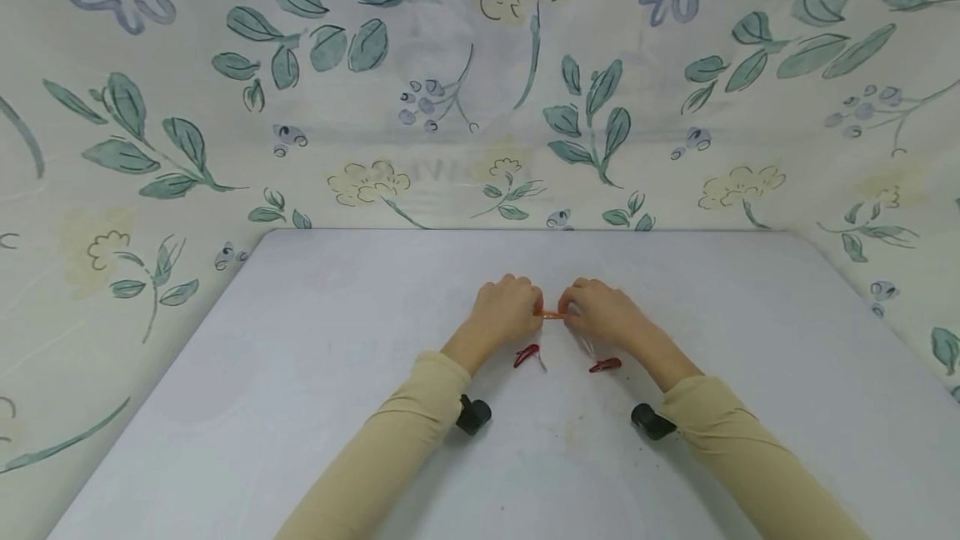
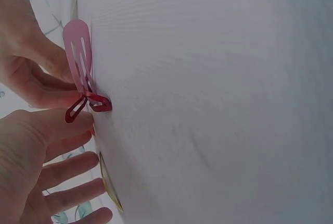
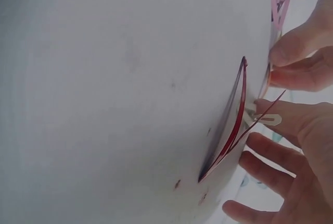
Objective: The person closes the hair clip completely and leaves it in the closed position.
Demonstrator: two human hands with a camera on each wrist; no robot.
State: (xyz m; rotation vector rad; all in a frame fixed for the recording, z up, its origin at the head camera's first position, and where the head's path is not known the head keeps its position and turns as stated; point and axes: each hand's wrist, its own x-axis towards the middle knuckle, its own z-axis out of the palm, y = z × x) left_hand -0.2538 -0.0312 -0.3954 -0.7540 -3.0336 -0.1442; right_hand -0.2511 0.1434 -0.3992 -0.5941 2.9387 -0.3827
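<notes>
Between both hands lies a thin orange hair clip (image 1: 553, 315). My left hand (image 1: 504, 309) pinches its left end between thumb and forefinger, and my right hand (image 1: 603, 312) pinches the right end. The fingertips cover most of the clip. In front of the left hand, a red snap hair clip (image 1: 527, 355) lies with its arms spread, and a pink snap clip (image 2: 77, 47) stands close by it. Another red snap clip (image 1: 605, 365), sprung open in the right wrist view, is in front of the right hand. A white clip (image 3: 268, 120) shows just beyond it.
The white tabletop (image 1: 337, 440) runs back to a wall of flower-patterned cloth (image 1: 450, 182). Beside the left fingers, a gold-coloured clip (image 2: 110, 183) lies on the table. A dark wrist camera (image 1: 475, 415) is under the left sleeve, another (image 1: 652, 422) by the right sleeve.
</notes>
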